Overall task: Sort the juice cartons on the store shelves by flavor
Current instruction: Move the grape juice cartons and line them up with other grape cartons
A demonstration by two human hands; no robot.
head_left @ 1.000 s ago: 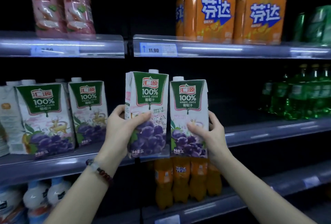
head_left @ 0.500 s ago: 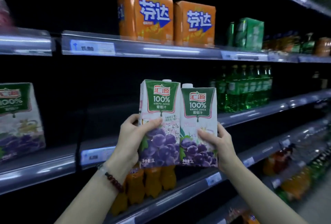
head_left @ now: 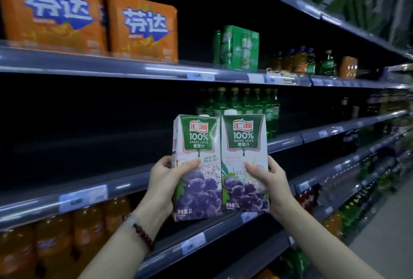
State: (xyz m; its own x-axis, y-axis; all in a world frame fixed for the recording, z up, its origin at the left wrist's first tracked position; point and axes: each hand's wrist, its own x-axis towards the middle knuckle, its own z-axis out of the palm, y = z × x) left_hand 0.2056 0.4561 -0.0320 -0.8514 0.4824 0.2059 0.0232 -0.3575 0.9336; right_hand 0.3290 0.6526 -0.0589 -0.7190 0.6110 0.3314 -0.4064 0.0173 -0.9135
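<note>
Two grape juice cartons are held up in front of the shelves, side by side and touching along their long edges. Both stand upright, long axis vertical, caps on top, green labels facing the camera. The left carton (head_left: 197,167) is gripped by the left hand (head_left: 164,180), thumb across the front face and fingers wrapped round the outer side. The right carton (head_left: 244,162) is gripped the same way by the right hand (head_left: 271,183), thumb on the front and fingers behind the outer edge. Each carton sits directly above and inward of its own hand, so neither hand is nearer to the other's carton.

Behind them, the middle shelf (head_left: 288,140) is bare and dark to the left and straight behind the cartons; that open stretch lies forward of both hands and looks like the likely place to set them down, bases first. Further right on that shelf stands a row of green bottles (head_left: 243,104), about seven, though blur makes the count uncertain.

On the shelf above sit two orange multipacks (head_left: 93,24) and one green multipack (head_left: 237,48). Orange bottles (head_left: 89,229) fill the lower shelf to the left.
</note>
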